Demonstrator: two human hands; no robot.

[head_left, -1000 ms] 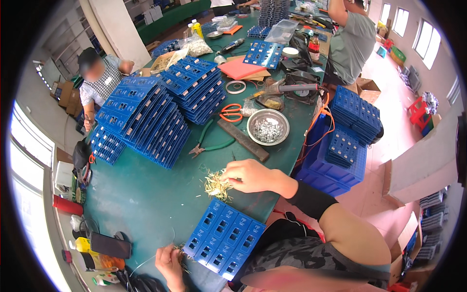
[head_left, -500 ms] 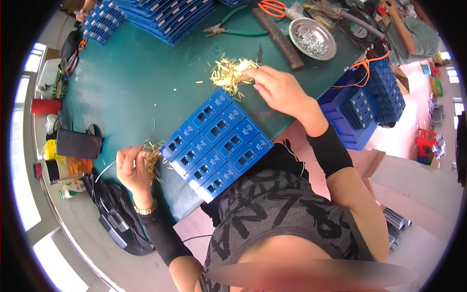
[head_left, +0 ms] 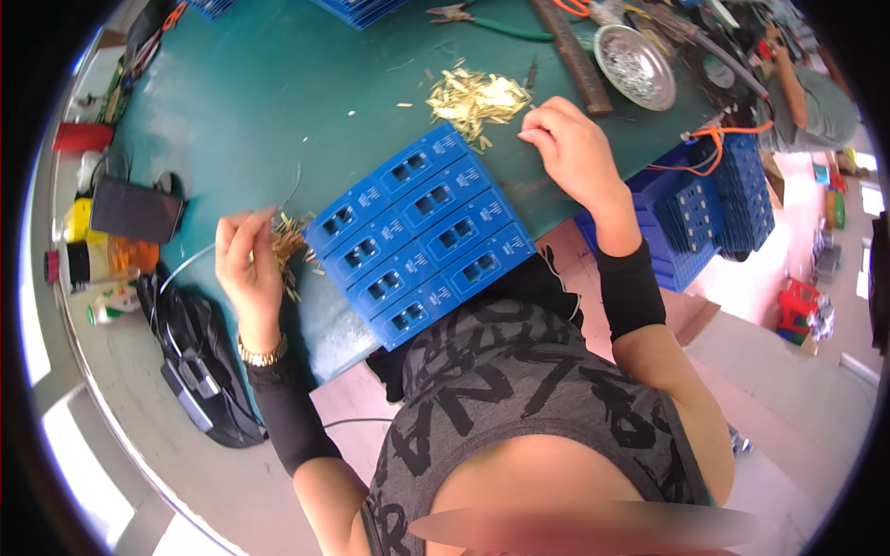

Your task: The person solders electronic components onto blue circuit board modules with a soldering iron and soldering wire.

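A panel of blue circuit boards [head_left: 428,215], with paired dark square openings, lies at the table's near edge, in front of my body. Just beyond it is a loose pile of thin gold-coloured metal pins [head_left: 475,98]. My right hand [head_left: 577,156] hovers at the pile's right side, thumb and forefinger pinched; whatever sits at their tips is too small to name. Beside the panel's left edge, my left hand [head_left: 247,259] is closed with curled fingers, next to a second bunch of pins [head_left: 289,246]. Its fingers hide what they hold, if anything.
Green-handled pliers [head_left: 505,28], a rusty metal bar [head_left: 573,56] and a silver bowl [head_left: 635,67] of small metal bits lie at the back. A blue crate [head_left: 675,264] with board panels stands right. A dark phone or tablet [head_left: 136,209] is left. Another person [head_left: 816,102] sits far right.
My right hand has drawn back from the gold pile to its right side, fingers still pinched. My left hand stays by the smaller bunch. The whole view has shifted a little.
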